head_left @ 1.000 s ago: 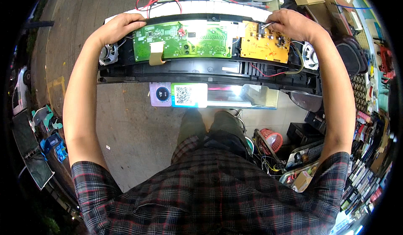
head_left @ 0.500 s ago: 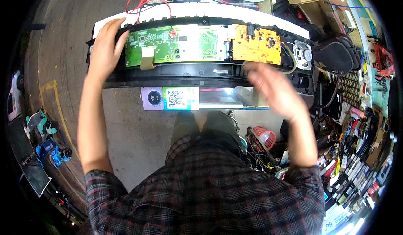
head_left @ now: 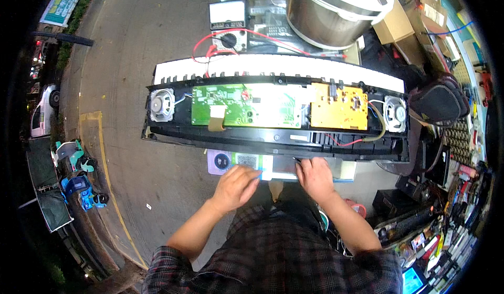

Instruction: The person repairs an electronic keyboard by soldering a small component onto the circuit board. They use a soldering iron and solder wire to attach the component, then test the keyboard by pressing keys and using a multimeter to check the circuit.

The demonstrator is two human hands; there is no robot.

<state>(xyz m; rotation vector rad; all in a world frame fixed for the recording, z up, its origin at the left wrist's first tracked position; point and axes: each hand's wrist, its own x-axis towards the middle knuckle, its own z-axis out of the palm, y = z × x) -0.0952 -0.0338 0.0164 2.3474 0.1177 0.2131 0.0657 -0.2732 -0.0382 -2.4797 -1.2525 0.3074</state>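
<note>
An opened electronic keyboard lies across the counter, its white keys along the far side. In its black casing sit a green circuit board and an orange circuit board. A left speaker and a right speaker fill the ends. Below the casing, my left hand is closed with curled fingers beside the code card. My right hand is closed at the counter's front edge, near the casing; a small dark tip shows by its fingers. What either hand holds is hidden.
Behind the keys lie an analog multimeter and its red test lead. A large metal pot stands at the back right. A dark padded seat adjoins the keyboard's right end. Cluttered goods fill the lower right.
Both hands have left the casing and come back to the counter's front edge. The view has shifted, so the keyboard appears lower and the left speaker is uncovered.
</note>
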